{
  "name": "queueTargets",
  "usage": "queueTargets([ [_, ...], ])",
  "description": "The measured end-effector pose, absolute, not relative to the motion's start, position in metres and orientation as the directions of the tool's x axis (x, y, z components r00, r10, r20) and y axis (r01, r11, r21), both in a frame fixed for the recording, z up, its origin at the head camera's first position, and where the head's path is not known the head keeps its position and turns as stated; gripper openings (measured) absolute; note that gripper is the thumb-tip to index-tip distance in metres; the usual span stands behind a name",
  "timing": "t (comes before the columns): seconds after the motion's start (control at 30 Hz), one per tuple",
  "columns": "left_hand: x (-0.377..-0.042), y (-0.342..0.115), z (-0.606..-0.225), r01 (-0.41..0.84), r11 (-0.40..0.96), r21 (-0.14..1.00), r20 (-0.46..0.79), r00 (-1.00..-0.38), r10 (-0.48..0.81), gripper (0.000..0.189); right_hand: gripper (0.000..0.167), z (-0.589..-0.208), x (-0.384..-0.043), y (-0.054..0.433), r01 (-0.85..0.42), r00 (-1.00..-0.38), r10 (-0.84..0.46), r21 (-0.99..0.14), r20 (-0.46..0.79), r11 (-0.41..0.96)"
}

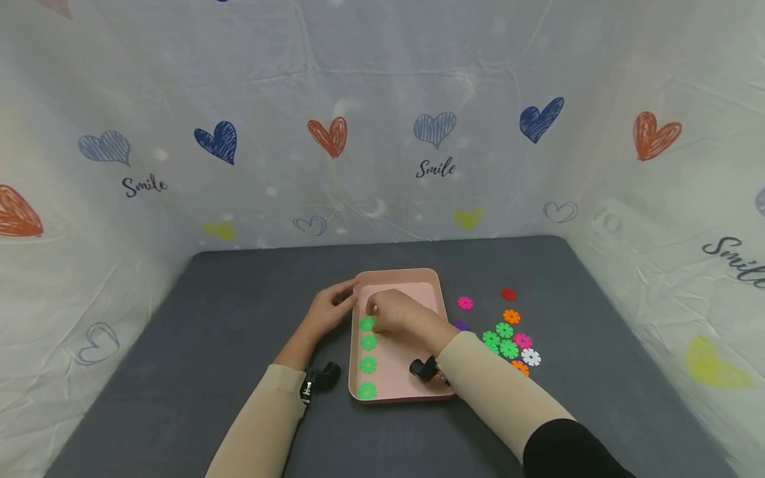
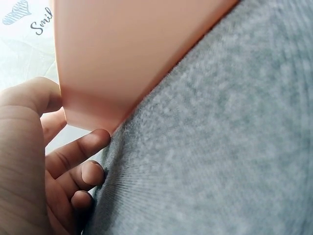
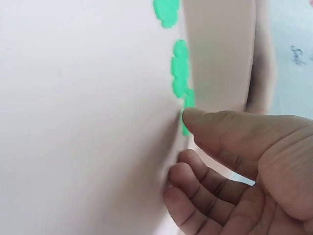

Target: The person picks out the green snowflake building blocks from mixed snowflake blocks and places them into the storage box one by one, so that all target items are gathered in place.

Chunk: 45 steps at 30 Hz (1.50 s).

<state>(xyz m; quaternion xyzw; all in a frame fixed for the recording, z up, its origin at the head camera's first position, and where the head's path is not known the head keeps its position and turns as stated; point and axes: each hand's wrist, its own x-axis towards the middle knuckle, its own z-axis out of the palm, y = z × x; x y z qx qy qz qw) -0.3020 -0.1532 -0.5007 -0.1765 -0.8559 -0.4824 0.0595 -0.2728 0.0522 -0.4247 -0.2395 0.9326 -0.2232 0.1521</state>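
A pink tray (image 1: 400,382) lies on the dark table, with several green flower-shaped discs (image 1: 368,364) in a column along its left side. My left hand (image 1: 329,309) holds the tray's far left corner; in the left wrist view its thumb (image 2: 46,93) rests against the rim. Over the tray, my right hand (image 1: 397,312) pinches the farthest green flower-shaped disc (image 1: 367,323) at the top of the column. In the right wrist view the thumb tip covers part of this disc (image 3: 186,128), and the other fingers are curled; the index finger is hidden behind the thumb.
Right of the tray lie loose flower-shaped discs: several green (image 1: 509,348), a red (image 1: 509,294), orange (image 1: 511,317), pink (image 1: 465,303), white (image 1: 530,357) and a purple (image 1: 461,325) partly hidden by the right arm. A curtain printed with hearts (image 1: 327,137) surrounds the table.
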Motion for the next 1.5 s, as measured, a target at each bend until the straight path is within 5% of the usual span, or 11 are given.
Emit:
queueTargets([
  [0.37, -0.301, -0.150, -0.503, 0.343, 0.478, 0.808, 0.254, -0.936, 0.242, 0.044, 0.035, -0.392, -0.243, 0.153, -0.322, -0.895, -0.445, -0.643, -0.032, 0.694],
  [0.63, -0.303, -0.157, -0.498, 0.333, 0.495, 0.803, 0.258, -0.942, 0.216, 0.045, 0.024, -0.392, -0.235, 0.231, -0.152, -0.978, -0.203, -0.519, -0.043, 0.841],
  [0.77, -0.303, -0.156, -0.498, 0.333, 0.499, 0.800, 0.253, -0.942, 0.223, 0.045, 0.025, -0.396, -0.234, 0.252, -0.037, -0.975, -0.132, -0.457, -0.178, 0.889],
  [1.0, -0.302, -0.153, -0.501, 0.346, 0.482, 0.805, 0.257, -0.936, 0.242, 0.045, 0.020, -0.418, -0.230, 0.265, 0.062, -0.929, -0.112, -0.447, -0.352, 0.892],
  [1.33, -0.302, -0.154, -0.499, 0.326, 0.498, 0.803, 0.244, -0.944, 0.224, 0.043, 0.030, -0.419, -0.236, 0.265, 0.045, -0.936, -0.156, -0.548, -0.316, 0.835],
  [1.5, -0.302, -0.153, -0.502, 0.320, 0.493, 0.809, 0.237, -0.945, 0.226, 0.045, 0.017, -0.410, -0.236, 0.255, 0.048, -0.960, -0.154, -0.678, -0.235, 0.733],
])
